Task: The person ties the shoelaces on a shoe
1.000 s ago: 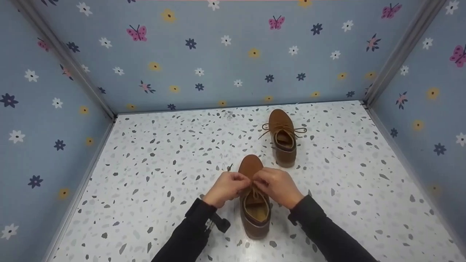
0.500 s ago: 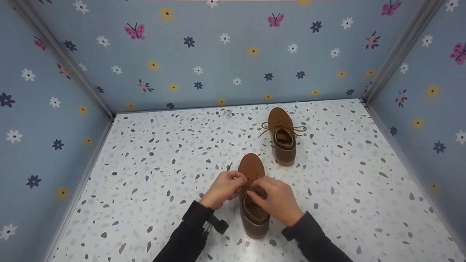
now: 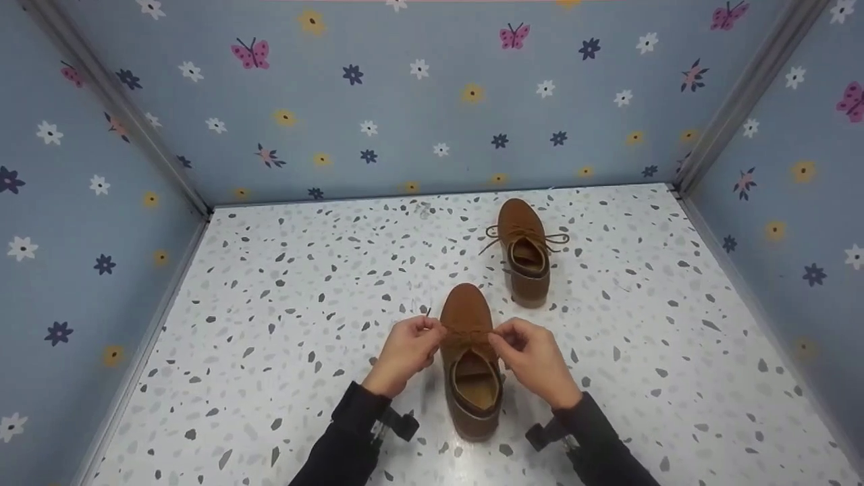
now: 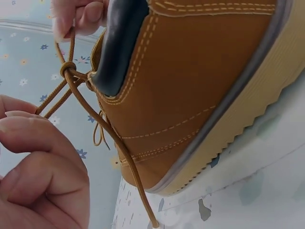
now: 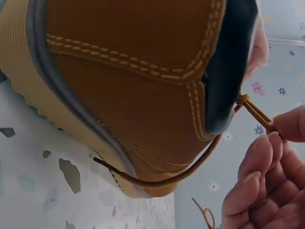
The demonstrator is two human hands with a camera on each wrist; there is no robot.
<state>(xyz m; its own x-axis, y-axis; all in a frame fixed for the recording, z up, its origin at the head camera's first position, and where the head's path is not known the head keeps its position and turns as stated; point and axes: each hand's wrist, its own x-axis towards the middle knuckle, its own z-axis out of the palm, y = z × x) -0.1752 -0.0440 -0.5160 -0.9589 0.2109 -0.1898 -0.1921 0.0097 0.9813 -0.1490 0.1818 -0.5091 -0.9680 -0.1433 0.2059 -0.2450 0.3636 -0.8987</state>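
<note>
A brown lace-up shoe (image 3: 466,307) stands on the floor, toe pointing away from me. On its left side my left hand (image 3: 403,356) pinches a loop of the shoelace (image 4: 51,98). My right hand (image 3: 536,359) pinches another loop on the right side, seen in the right wrist view as a doubled shoelace (image 5: 257,113). Between the hands a knot (image 4: 68,69) sits above the shoe's tongue, with both loops drawn outward. A loose lace end (image 4: 136,176) hangs down the shoe's left side, and another lace end (image 5: 157,183) hangs down the right.
A second brown shoe (image 3: 530,287) stands farther back and to the right, its laces tied in a bow. Blue flowered panels (image 3: 418,108) enclose the speckled white floor (image 3: 283,283) at the back and both sides.
My hands were close together over the laces, the right fingers working at the knot. Now they have moved apart to either side, drawing the loops outward. Both shoes stay in place.
</note>
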